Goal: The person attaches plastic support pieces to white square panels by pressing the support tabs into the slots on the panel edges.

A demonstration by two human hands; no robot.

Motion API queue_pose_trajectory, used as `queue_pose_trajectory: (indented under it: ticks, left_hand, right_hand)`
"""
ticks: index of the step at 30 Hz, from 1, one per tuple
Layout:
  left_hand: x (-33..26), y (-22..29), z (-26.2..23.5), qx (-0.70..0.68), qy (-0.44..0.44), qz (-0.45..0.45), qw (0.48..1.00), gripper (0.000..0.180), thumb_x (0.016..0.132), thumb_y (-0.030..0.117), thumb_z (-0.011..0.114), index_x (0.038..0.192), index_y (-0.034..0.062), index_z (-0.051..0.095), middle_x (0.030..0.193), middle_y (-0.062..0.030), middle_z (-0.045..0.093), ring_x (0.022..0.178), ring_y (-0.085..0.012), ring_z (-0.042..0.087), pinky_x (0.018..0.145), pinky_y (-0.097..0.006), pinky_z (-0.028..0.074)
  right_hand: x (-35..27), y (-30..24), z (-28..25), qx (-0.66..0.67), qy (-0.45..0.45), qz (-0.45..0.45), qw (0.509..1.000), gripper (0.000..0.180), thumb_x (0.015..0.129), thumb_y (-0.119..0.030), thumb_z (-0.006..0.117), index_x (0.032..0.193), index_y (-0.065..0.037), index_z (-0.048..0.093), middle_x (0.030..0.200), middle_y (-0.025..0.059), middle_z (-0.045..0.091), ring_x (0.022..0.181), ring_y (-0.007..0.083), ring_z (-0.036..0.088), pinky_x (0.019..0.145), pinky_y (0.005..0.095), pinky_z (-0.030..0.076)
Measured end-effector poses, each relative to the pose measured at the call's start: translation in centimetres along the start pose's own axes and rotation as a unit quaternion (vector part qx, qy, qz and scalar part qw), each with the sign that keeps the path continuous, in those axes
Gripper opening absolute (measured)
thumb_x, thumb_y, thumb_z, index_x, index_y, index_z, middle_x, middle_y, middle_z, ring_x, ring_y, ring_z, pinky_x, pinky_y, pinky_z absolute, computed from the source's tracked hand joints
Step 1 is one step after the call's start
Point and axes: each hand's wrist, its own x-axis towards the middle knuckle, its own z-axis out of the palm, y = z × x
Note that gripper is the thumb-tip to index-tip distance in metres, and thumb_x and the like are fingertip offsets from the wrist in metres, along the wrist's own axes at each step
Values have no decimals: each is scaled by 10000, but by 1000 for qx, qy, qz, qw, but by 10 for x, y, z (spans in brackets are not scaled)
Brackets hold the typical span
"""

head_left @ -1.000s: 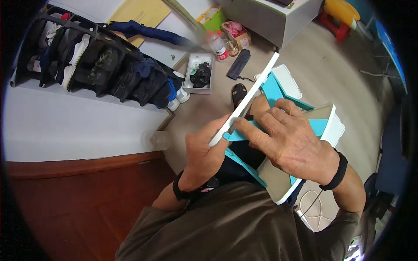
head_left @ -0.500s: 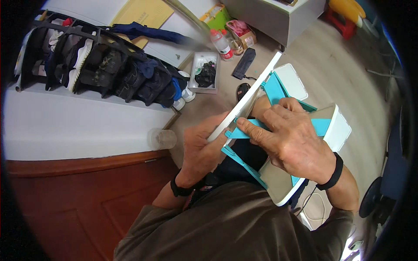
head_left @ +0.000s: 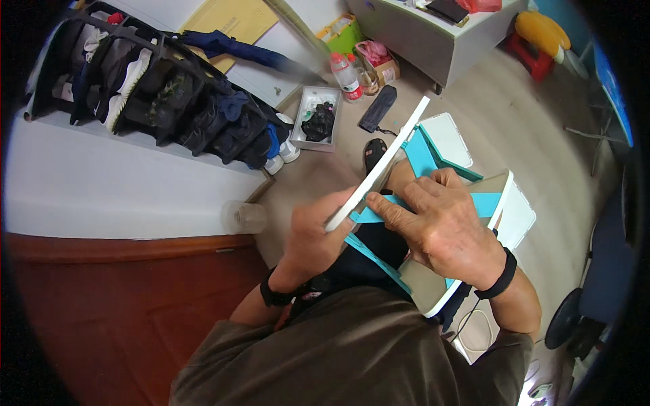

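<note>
Across my lap is a folding frame, seemingly a plastic folding stool, with a white panel (head_left: 386, 161) standing tilted on its left side. Turquoise struts (head_left: 421, 154) run from that panel to a second white-rimmed panel (head_left: 421, 287) with a beige inner face on the right. My left hand (head_left: 311, 231) grips the lower end of the tilted panel, its fingers hidden behind it. Over the middle turquoise strut lies my right hand (head_left: 452, 227); its thumb presses near the hinge at the tilted panel, and its other fingers curl over the strut.
A shoe rack (head_left: 169, 95) stands at the upper left beside a furled umbrella (head_left: 237, 51). An open box (head_left: 317, 118), bottles (head_left: 347, 78) and a dark pouch (head_left: 379, 108) are on the floor ahead. A clear plastic container (head_left: 245, 218) sits near the reddish-brown door (head_left: 135, 304).
The view has shifted slightly, showing more of the desk top. Both hands keep their hold, and the frame's shape looks nearly the same.
</note>
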Motion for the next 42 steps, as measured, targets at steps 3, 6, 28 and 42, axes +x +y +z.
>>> queue_pose_trajectory:
  ticks: [3, 6, 28, 42]
  left_hand:
    - [-6, -3, 7, 46, -9, -5, 999, 422, 831, 26, 677, 1243, 8, 591, 989, -152, 698, 848, -178, 685, 750, -288, 522]
    - [-5, -6, 9, 63, -26, 102, 993, 479, 793, 25, 723, 1253, 18, 589, 1057, -172, 688, 922, -226, 696, 770, -312, 532]
    - [-12, -34, 37, 200, 171, 176, 949, 226, 915, 204, 623, 1033, 20, 682, 773, -127, 677, 639, -196, 618, 606, -340, 478]
    - [-6, -39, 26, 145, 187, 84, 968, 268, 966, 191, 543, 999, -49, 657, 728, -88, 633, 673, -136, 550, 615, -296, 440]
  right_hand:
    - [-6, 1, 6, 45, -2, 54, 998, 487, 700, -107, 743, 1165, -40, 613, 952, 102, 602, 804, 275, 568, 771, 389, 386]
    - [-12, 2, 3, 57, -28, 70, 995, 473, 727, -124, 739, 1166, -31, 588, 935, 101, 597, 804, 286, 563, 784, 393, 381]
    - [-17, 2, 30, 0, 62, 67, 996, 365, 748, -254, 709, 1008, -20, 604, 784, 87, 537, 786, 259, 566, 775, 401, 385]
    - [-9, 23, 44, -103, 16, 125, 987, 228, 778, -241, 694, 841, -52, 583, 776, 95, 595, 781, 267, 593, 752, 394, 396]
